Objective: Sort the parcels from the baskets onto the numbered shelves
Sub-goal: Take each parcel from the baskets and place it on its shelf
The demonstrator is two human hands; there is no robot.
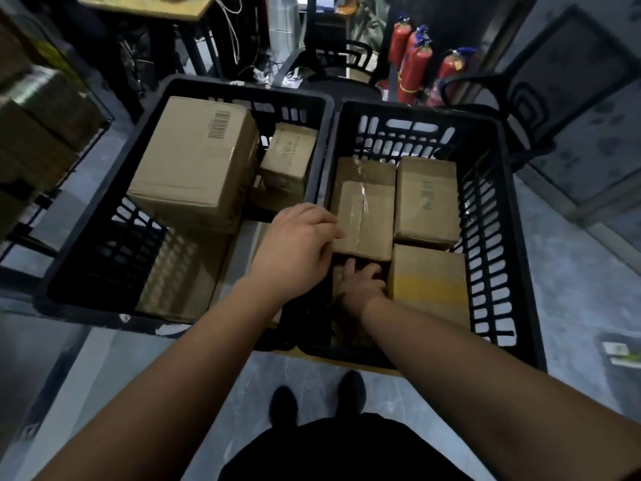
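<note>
Head view: I look down on two black baskets side by side on the floor.
Left basket [104, 216]: I see a big box [194, 161] with a barcode, tilted against the left wall, a small box [288, 157] at its right by the far corner, and a flat carton [180, 276] lying on the bottom.
Right basket [492, 210]: four parcels show, a taped box [367, 216] at the left, a box [426, 203] just beside it on the right, a yellow-band box [430, 282] nearer me, and a low one under the taped box's far end.
Left hand [298, 251]: my fingers curl over the near-left edge of the taped box, gripping it.
Right hand [360, 279]: it is down inside the right basket, just below the taped box's near edge and beside the yellow-band box; the fingers are curled, but I cannot tell whether they clasp anything.
Shelves: blurred boxes [38, 133] on a rack at the left edge; no numbers readable.
Beyond: red extinguishers [416, 64] behind the baskets, a chair [541, 98] to the right.
Below: my shoes [284, 404] on the grey floor.
</note>
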